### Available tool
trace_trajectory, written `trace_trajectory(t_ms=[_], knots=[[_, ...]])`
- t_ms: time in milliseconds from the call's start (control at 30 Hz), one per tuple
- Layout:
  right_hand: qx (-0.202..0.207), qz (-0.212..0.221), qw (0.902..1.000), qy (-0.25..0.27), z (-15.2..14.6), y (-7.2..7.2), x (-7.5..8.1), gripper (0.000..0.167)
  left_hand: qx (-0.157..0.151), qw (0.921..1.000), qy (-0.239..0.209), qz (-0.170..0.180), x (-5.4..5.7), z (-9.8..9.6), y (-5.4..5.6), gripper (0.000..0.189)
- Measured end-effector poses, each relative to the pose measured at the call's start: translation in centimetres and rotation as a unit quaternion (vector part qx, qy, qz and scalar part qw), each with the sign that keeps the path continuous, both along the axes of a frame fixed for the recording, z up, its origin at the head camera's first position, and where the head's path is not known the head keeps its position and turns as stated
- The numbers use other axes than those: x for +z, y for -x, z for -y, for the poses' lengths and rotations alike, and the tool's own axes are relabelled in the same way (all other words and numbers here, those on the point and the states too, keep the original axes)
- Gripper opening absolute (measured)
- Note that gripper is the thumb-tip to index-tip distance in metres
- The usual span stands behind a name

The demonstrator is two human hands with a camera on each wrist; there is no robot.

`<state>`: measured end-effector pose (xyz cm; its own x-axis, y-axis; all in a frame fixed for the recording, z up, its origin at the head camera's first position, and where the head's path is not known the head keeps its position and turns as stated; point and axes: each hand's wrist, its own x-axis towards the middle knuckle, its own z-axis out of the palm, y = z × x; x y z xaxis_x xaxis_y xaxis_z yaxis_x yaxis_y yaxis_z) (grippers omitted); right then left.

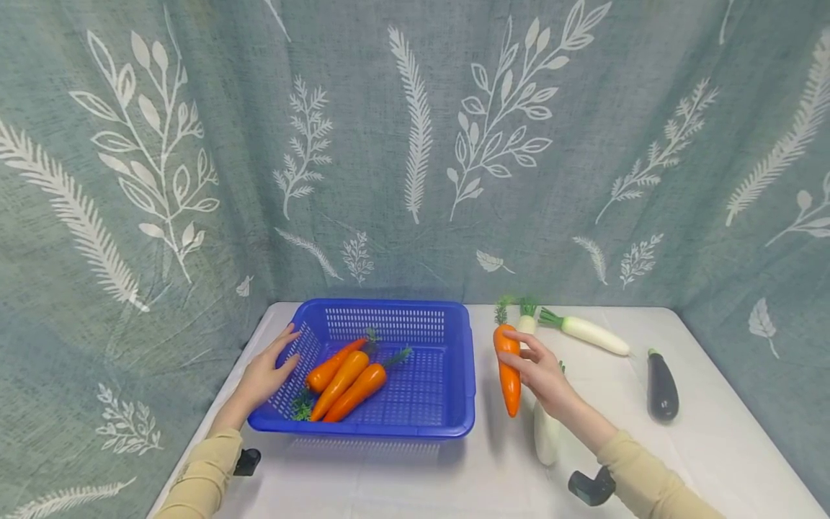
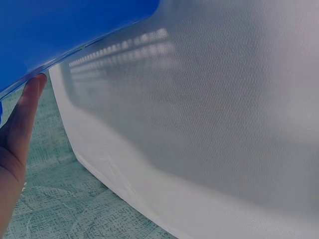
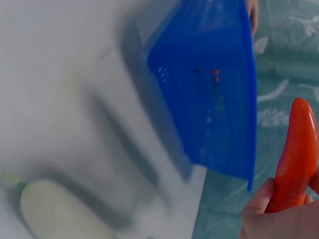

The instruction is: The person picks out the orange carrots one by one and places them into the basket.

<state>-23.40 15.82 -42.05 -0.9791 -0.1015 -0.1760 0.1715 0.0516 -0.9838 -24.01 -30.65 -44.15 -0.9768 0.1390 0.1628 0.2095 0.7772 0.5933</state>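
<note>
My right hand grips an orange carrot between thumb and fingers, above the table to the right of a blue plastic basket. The carrot's tip points down in the head view, its leafy top away from me. Three carrots with green tops lie in the left part of the basket. At the basket's left rim rests my left hand, fingers extended. In the left wrist view, a fingertip meets the rim's edge. The right wrist view shows the held carrot up close.
A plump white vegetable lies partly under my right hand. Behind the held carrot is a white radish, with another white radish to its right. A dark eggplant lies near the table's right edge. A patterned curtain surrounds the table.
</note>
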Motion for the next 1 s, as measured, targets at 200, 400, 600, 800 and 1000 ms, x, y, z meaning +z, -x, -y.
trace_trajectory(t_ms=[200,400,600,800,1000], knots=[[0.016,0.002,0.9997,0.020,1.9,-0.5,0.6,0.048,0.000,1.0000,0.003,-0.003,0.0,0.0,0.1,0.047],[0.037,0.006,0.9989,0.029,3.4,-0.7,1.2,0.049,0.002,1.0000,0.003,-0.004,0.0,0.1,0.0,0.047],[0.041,0.005,0.9983,0.041,4.7,-0.6,1.4,0.048,0.001,1.0000,0.006,-0.005,0.0,0.0,-0.1,0.047],[0.039,-0.003,0.9971,0.065,6.5,-0.4,1.5,0.046,0.003,1.0000,0.008,-0.001,0.0,0.0,-0.1,0.047],[0.044,-0.019,0.9942,0.097,8.4,-0.5,1.4,0.046,0.006,0.9999,0.015,0.006,-0.1,0.0,0.1,0.048]])
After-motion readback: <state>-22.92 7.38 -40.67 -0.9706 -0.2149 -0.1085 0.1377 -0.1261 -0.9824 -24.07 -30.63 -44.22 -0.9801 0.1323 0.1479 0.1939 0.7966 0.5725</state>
